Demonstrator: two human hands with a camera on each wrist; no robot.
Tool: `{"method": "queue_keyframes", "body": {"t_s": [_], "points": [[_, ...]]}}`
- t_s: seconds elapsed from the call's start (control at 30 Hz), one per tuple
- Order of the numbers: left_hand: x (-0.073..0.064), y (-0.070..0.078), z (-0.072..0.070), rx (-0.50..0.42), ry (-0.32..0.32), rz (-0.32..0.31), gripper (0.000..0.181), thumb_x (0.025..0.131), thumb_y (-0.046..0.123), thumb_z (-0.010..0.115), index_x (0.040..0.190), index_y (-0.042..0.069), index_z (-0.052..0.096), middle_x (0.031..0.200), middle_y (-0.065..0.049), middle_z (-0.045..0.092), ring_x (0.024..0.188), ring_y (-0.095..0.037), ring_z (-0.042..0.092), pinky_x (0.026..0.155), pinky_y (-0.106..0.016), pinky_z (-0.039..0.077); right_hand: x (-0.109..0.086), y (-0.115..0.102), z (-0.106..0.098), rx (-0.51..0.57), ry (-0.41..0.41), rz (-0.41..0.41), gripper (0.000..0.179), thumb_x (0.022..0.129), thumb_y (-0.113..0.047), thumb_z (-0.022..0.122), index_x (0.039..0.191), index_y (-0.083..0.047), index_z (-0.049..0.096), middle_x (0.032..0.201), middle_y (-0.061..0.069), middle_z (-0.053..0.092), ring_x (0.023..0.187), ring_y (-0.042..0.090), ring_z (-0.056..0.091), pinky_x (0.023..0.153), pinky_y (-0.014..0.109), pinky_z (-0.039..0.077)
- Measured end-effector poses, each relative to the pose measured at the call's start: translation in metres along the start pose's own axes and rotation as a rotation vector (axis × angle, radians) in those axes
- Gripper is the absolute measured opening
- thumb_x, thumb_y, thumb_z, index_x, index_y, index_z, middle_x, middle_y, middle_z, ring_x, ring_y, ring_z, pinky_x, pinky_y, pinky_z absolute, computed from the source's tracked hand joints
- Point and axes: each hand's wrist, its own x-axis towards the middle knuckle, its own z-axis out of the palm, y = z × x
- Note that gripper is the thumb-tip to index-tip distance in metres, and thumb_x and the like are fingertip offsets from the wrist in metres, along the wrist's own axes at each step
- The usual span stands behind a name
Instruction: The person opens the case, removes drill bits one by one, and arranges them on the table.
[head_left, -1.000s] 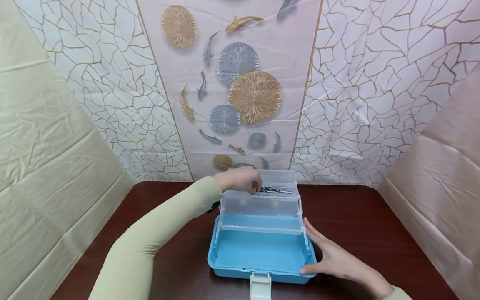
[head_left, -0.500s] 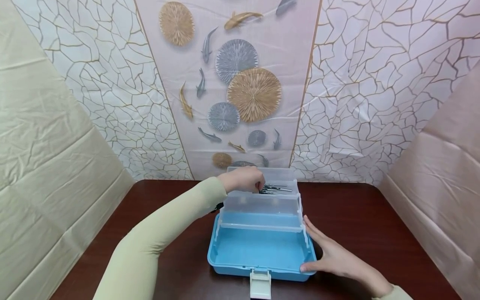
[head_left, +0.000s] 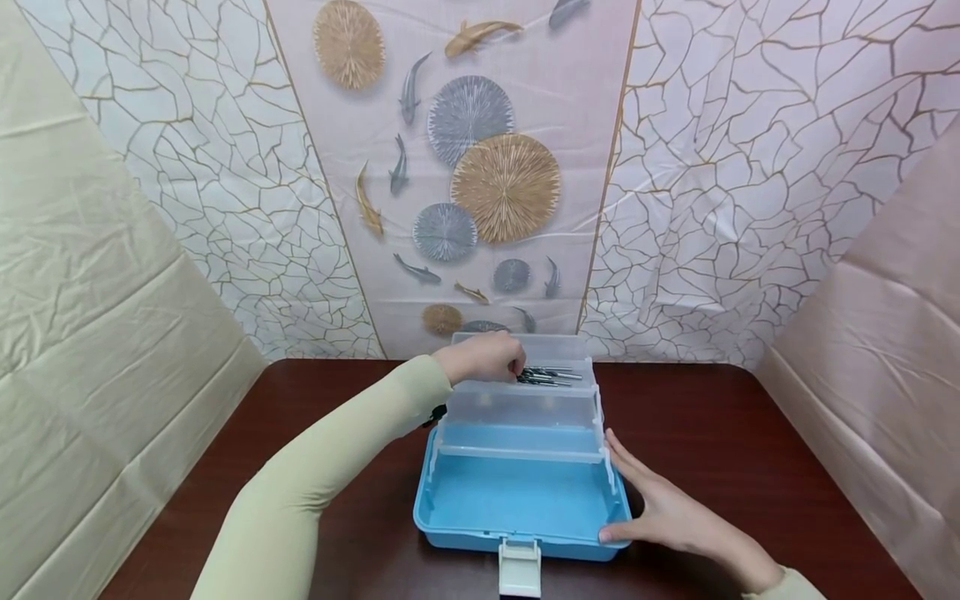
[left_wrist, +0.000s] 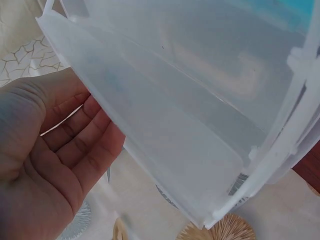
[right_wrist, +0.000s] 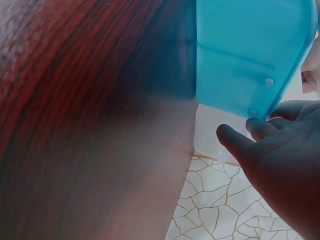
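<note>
My left hand (head_left: 486,357) reaches into the upper clear tray (head_left: 555,350) of a blue toolbox (head_left: 525,500). Its curled fingers pinch the left ends of several dark and silver drill bits (head_left: 551,377) lying in that tray. In the left wrist view the fingertips pass behind the tray's cloudy wall (left_wrist: 150,115), which hides them and the bits. My right hand (head_left: 663,512) is spread along the box's right side, thumb on the front rim and fingers farther back. In the right wrist view its fingertips touch the blue wall (right_wrist: 250,55).
Below the top tray is a second clear tray (head_left: 517,412). A white latch (head_left: 520,568) hangs down at the box's front. The dark red table (head_left: 697,417) meets a patterned backdrop (head_left: 675,275); a dark object (head_left: 437,413) shows beside the left wrist.
My left hand has shifted slightly right along the bits, and they lie closer together. The right hand keeps its place on the box. The head view has tilted slightly.
</note>
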Motion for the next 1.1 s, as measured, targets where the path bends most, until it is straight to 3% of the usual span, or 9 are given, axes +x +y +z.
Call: {"method": "queue_keyframes", "body": {"t_s": [0.3, 0.67, 0.9, 1.1], "points": [[-0.002, -0.002, 0.005, -0.009, 0.006, 0.033, 0.013, 0.088, 0.008, 0.06, 0.09, 0.016, 0.071, 0.08, 0.007, 0.061, 0.073, -0.005, 0.055, 0.074, -0.023, 0.045, -0.003, 0.0, 0.001, 0.015, -0.011, 0.006, 0.108, 0.068, -0.048, 0.078, 0.149, -0.01, 0.018, 0.155, 0.007, 0.006, 0.136, 0.028, 0.017, 0.099, 0.046, 0.033], [-0.006, -0.006, 0.008, 0.02, 0.04, 0.058, 0.017, 0.09, 0.005, 0.056, 0.076, 0.012, 0.063, 0.066, 0.005, 0.048, 0.06, -0.009, 0.035, 0.061, -0.025, 0.031, -0.003, -0.001, 0.003, 0.014, -0.013, 0.014, 0.108, 0.068, -0.049, 0.078, 0.149, -0.01, 0.018, 0.154, 0.002, 0.005, 0.136, 0.028, 0.017, 0.098, 0.051, 0.033], [-0.01, -0.009, -0.004, 0.03, 0.04, 0.044, 0.013, 0.092, 0.01, 0.057, 0.091, 0.014, 0.069, 0.078, 0.005, 0.06, 0.067, -0.006, 0.049, 0.068, -0.024, 0.041, -0.001, -0.001, 0.001, 0.014, -0.014, 0.02, 0.108, 0.068, -0.048, 0.078, 0.149, -0.011, 0.017, 0.154, 0.002, 0.005, 0.136, 0.029, 0.017, 0.098, 0.052, 0.032], [-0.012, -0.01, -0.014, 0.044, 0.069, 0.012, 0.013, 0.093, 0.013, 0.057, 0.094, 0.014, 0.07, 0.086, 0.004, 0.064, 0.072, -0.008, 0.054, 0.07, -0.025, 0.044, -0.001, -0.001, 0.0, 0.004, -0.016, 0.02, 0.108, 0.068, -0.049, 0.078, 0.149, -0.011, 0.017, 0.155, 0.003, 0.005, 0.136, 0.029, 0.018, 0.098, 0.052, 0.032]]}}
